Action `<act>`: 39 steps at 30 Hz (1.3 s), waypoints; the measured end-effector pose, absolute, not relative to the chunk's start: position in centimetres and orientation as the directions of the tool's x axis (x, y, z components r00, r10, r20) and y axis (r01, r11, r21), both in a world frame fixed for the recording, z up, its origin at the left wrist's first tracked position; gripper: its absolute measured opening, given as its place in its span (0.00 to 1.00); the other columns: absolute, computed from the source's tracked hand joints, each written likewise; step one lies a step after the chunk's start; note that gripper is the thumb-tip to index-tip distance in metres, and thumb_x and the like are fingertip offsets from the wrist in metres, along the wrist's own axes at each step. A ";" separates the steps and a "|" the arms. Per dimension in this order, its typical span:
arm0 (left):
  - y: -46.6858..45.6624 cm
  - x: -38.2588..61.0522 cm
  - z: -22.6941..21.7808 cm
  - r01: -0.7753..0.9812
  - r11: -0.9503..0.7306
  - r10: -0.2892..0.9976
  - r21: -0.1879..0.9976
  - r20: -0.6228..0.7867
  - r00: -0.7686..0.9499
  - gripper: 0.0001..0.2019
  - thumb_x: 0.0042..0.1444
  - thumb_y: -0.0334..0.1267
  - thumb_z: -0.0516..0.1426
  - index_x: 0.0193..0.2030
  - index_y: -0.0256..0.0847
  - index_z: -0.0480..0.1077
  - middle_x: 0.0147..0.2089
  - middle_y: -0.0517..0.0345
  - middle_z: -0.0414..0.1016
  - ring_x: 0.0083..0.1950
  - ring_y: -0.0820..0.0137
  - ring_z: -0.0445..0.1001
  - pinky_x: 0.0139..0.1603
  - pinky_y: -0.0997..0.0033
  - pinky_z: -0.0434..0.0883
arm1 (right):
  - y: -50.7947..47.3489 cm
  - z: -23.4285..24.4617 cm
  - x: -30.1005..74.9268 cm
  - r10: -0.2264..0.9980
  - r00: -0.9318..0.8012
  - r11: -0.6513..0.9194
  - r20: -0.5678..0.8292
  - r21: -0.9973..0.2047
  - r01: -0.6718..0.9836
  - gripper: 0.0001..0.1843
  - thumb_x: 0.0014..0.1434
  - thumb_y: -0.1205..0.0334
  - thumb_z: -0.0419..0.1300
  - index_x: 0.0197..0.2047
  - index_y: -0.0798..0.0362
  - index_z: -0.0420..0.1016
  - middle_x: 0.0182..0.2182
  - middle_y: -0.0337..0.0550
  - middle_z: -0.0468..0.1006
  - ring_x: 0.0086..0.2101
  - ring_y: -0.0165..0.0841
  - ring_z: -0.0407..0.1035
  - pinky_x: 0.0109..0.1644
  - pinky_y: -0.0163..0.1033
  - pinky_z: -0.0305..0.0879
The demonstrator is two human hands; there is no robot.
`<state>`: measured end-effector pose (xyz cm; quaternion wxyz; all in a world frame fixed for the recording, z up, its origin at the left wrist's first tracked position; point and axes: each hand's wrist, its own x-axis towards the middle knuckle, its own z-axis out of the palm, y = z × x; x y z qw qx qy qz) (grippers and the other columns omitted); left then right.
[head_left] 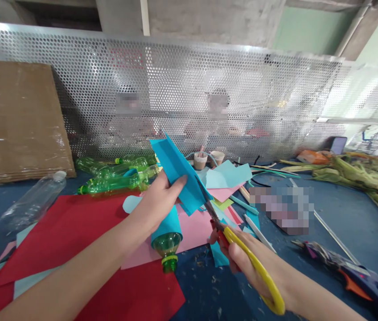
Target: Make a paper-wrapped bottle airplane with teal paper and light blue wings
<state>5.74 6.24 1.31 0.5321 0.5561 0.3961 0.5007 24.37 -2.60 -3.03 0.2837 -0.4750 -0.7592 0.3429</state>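
My left hand (162, 191) grips a folded piece of blue paper (175, 167), thumb on top, held above the table. My right hand (239, 249) is closed round the yellow and red handles of a pair of scissors (252, 263). Their blades meet the paper's right edge; part of them is hidden by it. Below my left hand lies a green plastic bottle (167, 245) wrapped in blue paper, its capped neck toward me. Under it are pink paper (192, 227) and red paper (95, 223).
Several green bottles (118, 180) and a clear bottle (37, 196) lie at left. Paper cups (200, 160) stand by the perforated metal screen (175, 80). A glue gun (346, 267) lies at right, corn husks (352, 174) behind it. Cardboard (18, 120) leans at left.
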 end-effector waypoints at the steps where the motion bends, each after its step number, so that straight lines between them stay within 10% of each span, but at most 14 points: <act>1: 6.2 5.7 1.3 -0.090 -0.122 0.972 0.988 0.137 0.189 0.16 0.54 0.44 0.60 0.48 0.40 0.69 0.45 0.50 0.79 0.46 0.55 0.77 0.48 0.52 0.74 | -2.6 -3.0 24.4 0.916 -0.389 0.305 0.095 -0.796 0.524 0.37 0.56 0.26 0.33 0.34 0.50 0.64 0.24 0.37 0.62 0.22 0.30 0.60 0.25 0.36 0.62; 21: 6.1 5.4 1.8 -0.075 -0.117 0.979 0.990 0.128 0.159 0.16 0.55 0.45 0.60 0.49 0.43 0.68 0.46 0.51 0.78 0.44 0.56 0.78 0.48 0.50 0.75 | -2.6 -3.2 24.3 0.937 -0.347 0.190 0.029 -0.878 0.439 0.36 0.53 0.23 0.38 0.29 0.50 0.59 0.15 0.29 0.54 0.14 0.24 0.50 0.15 0.33 0.46; 39: 6.2 5.4 1.3 -0.003 -0.190 0.959 0.982 0.186 0.215 0.19 0.54 0.42 0.60 0.53 0.46 0.66 0.46 0.52 0.77 0.47 0.56 0.76 0.46 0.52 0.75 | -2.5 -2.9 24.3 0.919 -0.370 0.326 0.134 -0.786 0.526 0.34 0.57 0.26 0.35 0.28 0.50 0.58 0.20 0.34 0.58 0.19 0.27 0.55 0.20 0.34 0.53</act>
